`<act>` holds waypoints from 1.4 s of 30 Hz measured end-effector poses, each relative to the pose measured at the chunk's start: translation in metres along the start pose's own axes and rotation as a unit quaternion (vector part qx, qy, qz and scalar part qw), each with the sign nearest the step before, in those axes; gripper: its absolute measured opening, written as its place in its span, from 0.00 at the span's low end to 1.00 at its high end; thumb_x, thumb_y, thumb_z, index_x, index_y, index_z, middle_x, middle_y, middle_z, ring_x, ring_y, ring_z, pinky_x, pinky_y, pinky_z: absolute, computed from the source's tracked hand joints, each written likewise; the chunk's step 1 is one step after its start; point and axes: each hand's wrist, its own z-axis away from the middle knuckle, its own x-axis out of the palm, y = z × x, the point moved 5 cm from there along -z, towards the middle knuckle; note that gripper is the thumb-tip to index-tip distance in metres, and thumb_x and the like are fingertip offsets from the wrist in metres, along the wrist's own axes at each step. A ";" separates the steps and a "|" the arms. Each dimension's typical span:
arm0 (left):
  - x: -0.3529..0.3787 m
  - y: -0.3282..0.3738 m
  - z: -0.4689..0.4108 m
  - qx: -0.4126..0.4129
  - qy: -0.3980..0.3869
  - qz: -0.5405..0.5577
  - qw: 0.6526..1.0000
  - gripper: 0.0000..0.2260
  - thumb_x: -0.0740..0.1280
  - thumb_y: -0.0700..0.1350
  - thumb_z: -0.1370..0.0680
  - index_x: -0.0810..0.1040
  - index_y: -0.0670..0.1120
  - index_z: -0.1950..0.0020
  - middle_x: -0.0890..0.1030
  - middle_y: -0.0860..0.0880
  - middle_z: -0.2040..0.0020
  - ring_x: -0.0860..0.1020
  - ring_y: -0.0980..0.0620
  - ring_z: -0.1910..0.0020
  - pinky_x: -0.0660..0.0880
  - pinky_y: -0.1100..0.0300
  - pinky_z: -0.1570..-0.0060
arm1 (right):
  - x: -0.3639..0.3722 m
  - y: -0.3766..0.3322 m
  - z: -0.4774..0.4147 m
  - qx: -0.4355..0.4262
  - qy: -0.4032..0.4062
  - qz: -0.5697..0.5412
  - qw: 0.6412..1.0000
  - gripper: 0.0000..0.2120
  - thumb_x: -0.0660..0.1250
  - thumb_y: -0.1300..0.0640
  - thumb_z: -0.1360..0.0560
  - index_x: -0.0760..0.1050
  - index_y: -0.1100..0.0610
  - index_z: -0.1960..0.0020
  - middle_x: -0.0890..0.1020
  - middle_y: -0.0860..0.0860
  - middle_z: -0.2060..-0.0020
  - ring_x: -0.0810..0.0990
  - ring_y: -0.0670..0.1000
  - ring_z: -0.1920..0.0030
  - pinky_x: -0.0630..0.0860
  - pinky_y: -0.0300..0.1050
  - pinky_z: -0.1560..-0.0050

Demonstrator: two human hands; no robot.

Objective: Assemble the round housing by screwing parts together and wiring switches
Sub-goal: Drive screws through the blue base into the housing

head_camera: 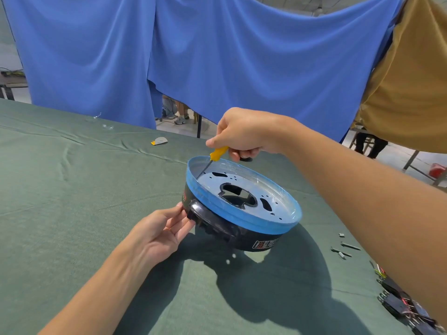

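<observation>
Head view, round housing (242, 206): sits near the far edge of the bench (72, 189), seemingly tipped off the cloth, open face upward, exact lean hard to judge; being round, has no long axis. Steadied at the near-left wall by left hand (162, 230), grip pinching the black lug. Worked from above by right hand (244, 134), grip clenched on screwdriver (219, 153), shaft slanting down inside the far-left rim. Likely to go wrong: slanted tip slipping and scoring the blue film, or housing rocking under so light a pinch. Loose screws (346, 247) toward the right edge.
</observation>
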 end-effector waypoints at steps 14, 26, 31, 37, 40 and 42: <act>0.001 -0.002 0.004 -0.005 -0.005 0.028 1.000 0.08 0.62 0.29 0.23 0.80 0.35 0.51 0.85 0.40 0.62 0.85 0.47 0.67 0.80 0.58 0.74 | 0.004 0.013 0.003 0.000 -0.007 -0.051 0.999 0.13 0.66 0.50 0.21 0.78 0.60 0.52 0.79 0.53 0.72 0.69 0.48 0.76 0.65 0.38 0.75; 0.000 0.005 0.005 0.064 0.000 0.040 0.997 0.06 0.63 0.36 0.19 0.75 0.37 0.44 0.82 0.41 0.50 0.85 0.46 0.54 0.83 0.50 0.57 | 0.008 0.010 -0.004 -0.051 0.042 -0.056 0.996 0.09 0.70 0.50 0.24 0.79 0.56 0.57 0.79 0.49 0.74 0.70 0.43 0.79 0.67 0.36 0.77; 0.000 0.005 0.006 0.061 -0.005 0.024 0.998 0.13 0.66 0.35 0.21 0.76 0.36 0.36 0.83 0.41 0.51 0.83 0.46 0.52 0.83 0.50 0.59 | 0.010 0.004 -0.004 -0.070 0.044 -0.049 0.995 0.09 0.69 0.49 0.23 0.79 0.55 0.56 0.80 0.48 0.73 0.71 0.43 0.77 0.68 0.36 0.76; -0.001 0.005 0.004 0.067 0.009 0.014 0.998 0.14 0.66 0.35 0.21 0.76 0.35 0.36 0.83 0.38 0.44 0.83 0.45 0.49 0.82 0.48 0.60 | 0.015 0.000 -0.006 -0.073 0.033 -0.039 0.996 0.09 0.68 0.49 0.23 0.79 0.54 0.55 0.80 0.49 0.71 0.74 0.46 0.70 0.72 0.38 0.70; -0.002 0.005 0.003 0.070 0.007 0.015 0.997 0.11 0.66 0.35 0.21 0.77 0.35 0.39 0.84 0.39 0.50 0.84 0.46 0.53 0.83 0.50 0.61 | 0.013 -0.001 -0.007 -0.075 0.041 -0.019 0.996 0.08 0.69 0.48 0.24 0.79 0.52 0.56 0.80 0.47 0.72 0.73 0.41 0.74 0.68 0.34 0.74; -0.002 0.005 0.003 0.072 0.007 0.012 0.997 0.08 0.66 0.34 0.21 0.78 0.35 0.43 0.85 0.40 0.57 0.85 0.47 0.59 0.83 0.52 0.64 | 0.013 -0.002 -0.008 -0.080 0.042 0.000 0.996 0.07 0.69 0.48 0.24 0.79 0.50 0.57 0.79 0.45 0.72 0.73 0.37 0.77 0.66 0.31 0.77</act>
